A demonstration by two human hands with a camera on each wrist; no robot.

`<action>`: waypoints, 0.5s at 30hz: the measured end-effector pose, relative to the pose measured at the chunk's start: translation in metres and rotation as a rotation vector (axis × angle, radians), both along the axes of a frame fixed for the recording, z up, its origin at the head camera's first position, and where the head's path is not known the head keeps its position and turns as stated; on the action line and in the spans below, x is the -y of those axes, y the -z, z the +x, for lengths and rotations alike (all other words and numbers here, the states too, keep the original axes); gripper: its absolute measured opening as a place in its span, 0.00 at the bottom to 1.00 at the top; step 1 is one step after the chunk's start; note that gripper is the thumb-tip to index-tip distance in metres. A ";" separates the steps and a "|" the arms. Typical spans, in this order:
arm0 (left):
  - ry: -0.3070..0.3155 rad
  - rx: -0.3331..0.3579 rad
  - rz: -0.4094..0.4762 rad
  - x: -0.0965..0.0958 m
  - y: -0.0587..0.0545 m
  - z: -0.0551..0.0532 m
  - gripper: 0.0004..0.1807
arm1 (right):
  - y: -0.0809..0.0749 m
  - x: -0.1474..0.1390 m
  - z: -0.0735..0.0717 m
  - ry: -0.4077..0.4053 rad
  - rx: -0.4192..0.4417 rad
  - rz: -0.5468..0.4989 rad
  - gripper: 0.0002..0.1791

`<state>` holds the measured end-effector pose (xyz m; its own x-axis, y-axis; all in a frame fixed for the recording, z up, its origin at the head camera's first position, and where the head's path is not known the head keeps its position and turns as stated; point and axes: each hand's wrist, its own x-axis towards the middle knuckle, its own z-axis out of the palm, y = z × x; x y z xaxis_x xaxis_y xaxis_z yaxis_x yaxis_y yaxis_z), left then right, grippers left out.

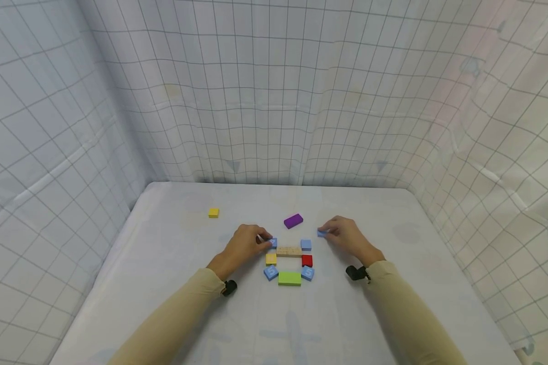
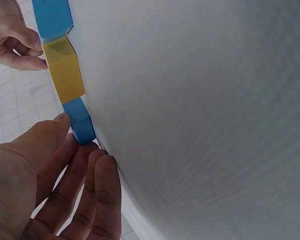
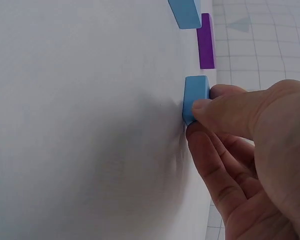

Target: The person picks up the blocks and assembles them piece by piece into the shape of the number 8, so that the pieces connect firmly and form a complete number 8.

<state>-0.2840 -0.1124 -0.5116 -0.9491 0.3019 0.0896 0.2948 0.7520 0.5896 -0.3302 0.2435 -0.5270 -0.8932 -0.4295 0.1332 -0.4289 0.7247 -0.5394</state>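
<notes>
My left hand (image 1: 246, 243) pinches a small blue block (image 2: 82, 125) between thumb and fingers at the far left corner of a block arrangement. A pale wooden block (image 1: 289, 251) lies just right of it, and a yellow block (image 1: 271, 259) sits on its near side. Off to the right, my right hand (image 1: 345, 237) grips another blue block (image 3: 196, 92) by its sides, at or close to the tabletop. Between the two hands is a plain blue block (image 1: 306, 245) at the wooden block's right end. Fingers partly cover both held blocks.
Nearer me lie a red block (image 1: 307, 260), a lime green block (image 1: 289, 279) and two tilted blue blocks marked 5, one of them on the left (image 1: 271, 272). A purple block (image 1: 294, 221) lies beyond. One yellow block (image 1: 213, 213) stands apart at far left. Gridded curtains surround the white table (image 1: 164, 304).
</notes>
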 end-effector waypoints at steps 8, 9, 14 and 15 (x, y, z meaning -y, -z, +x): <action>-0.009 0.011 0.000 0.001 0.001 -0.002 0.08 | -0.009 0.021 0.001 0.026 0.018 0.028 0.11; -0.010 0.011 0.002 0.001 0.001 -0.002 0.08 | -0.008 0.022 0.001 0.027 0.015 0.029 0.11; -0.005 0.008 0.008 0.002 0.002 -0.002 0.08 | -0.009 0.028 0.000 0.027 0.019 0.018 0.11; -0.003 0.009 0.008 0.002 0.002 -0.002 0.08 | -0.009 0.030 -0.001 0.024 0.022 0.015 0.11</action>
